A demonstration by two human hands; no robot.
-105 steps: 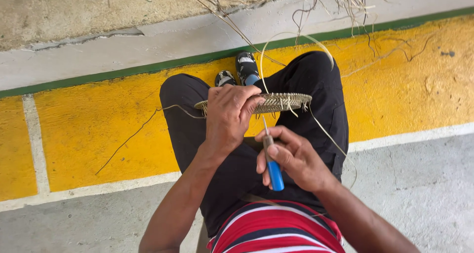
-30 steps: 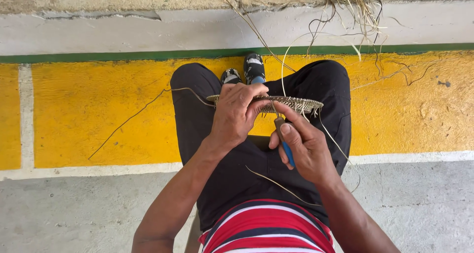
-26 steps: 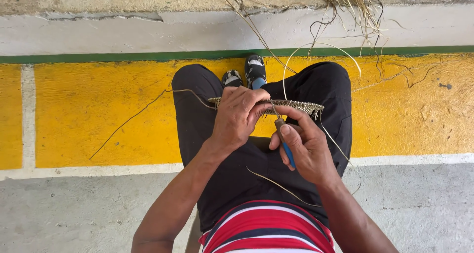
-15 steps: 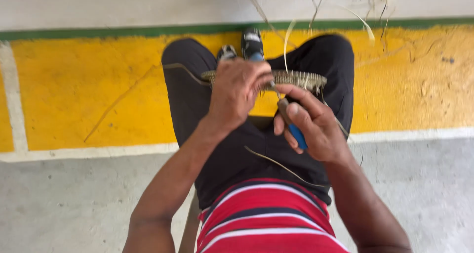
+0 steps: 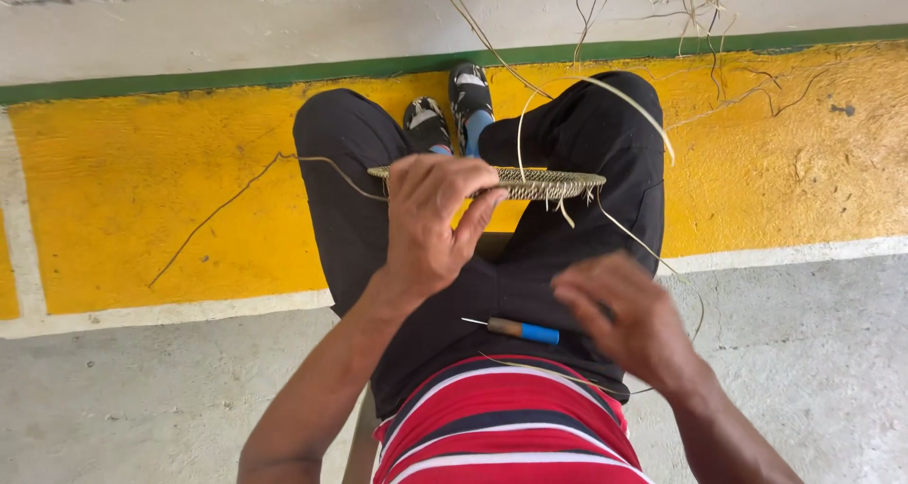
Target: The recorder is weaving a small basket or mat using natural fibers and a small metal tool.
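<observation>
Since half a second ago, the awl [image 5: 518, 330] has been laid on the lap, released by the right hand [image 5: 626, 319], which is blurred but seems open and empty. The woven disc [image 5: 539, 182] is gripped edge-on by the left hand [image 5: 433, 221] above the knees.

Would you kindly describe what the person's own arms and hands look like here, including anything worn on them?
Both arms are bare from above the elbow down: no sleeves, gloves, watch or rings show on the left hand or the right hand. The right hand is motion-blurred, so fine detail there is unclear. Near the body a red shirt with white and dark stripes shows, above black trousers.
</observation>
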